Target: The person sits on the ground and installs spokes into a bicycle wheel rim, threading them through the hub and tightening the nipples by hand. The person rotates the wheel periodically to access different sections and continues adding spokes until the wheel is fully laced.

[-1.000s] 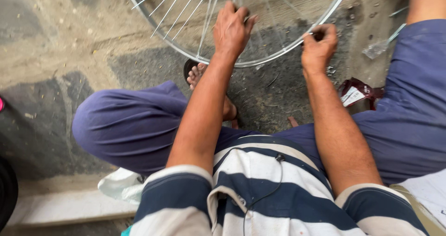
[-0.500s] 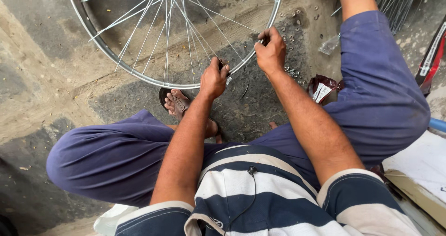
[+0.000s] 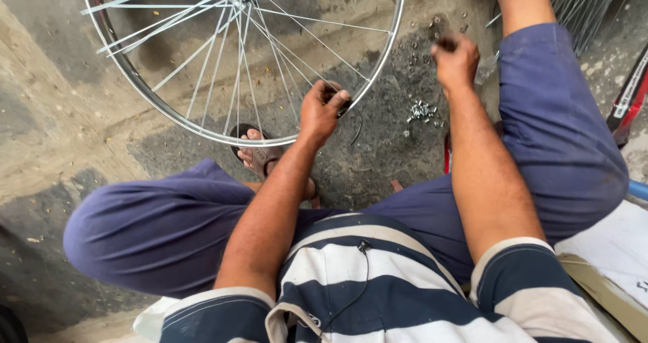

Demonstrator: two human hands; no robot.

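We're seated on the concrete floor (image 3: 61, 134) with the bicycle wheel (image 3: 398, 39) lying out in front, its near rim just above our sandaled foot (image 3: 260, 151). Left hand (image 3: 322, 110) is closed on the rim at its lower right arc, fingers curled round it where a spoke (image 3: 297, 29) comes in; a thin dark wire loops off just beside the knuckles. Half a second ago the right hand (image 3: 455, 60) sat at the rim next to the left one; it has since lifted off to the right and is now well apart from the wheel, near the small pile of metal nipples (image 3: 424, 110) scattered on the floor. It's bunched shut around something small and dark; we can't tell what it is. The wheel also sits lower and nearer to us in view than a second ago, so the head has tipped or the wheel was drawn in. Our read: one spot on the rim is finished with, left hand marks the place, right hand is off among the small parts. Bundle of loose spokes (image 3: 587, 6) lies at far right, past our right knee.
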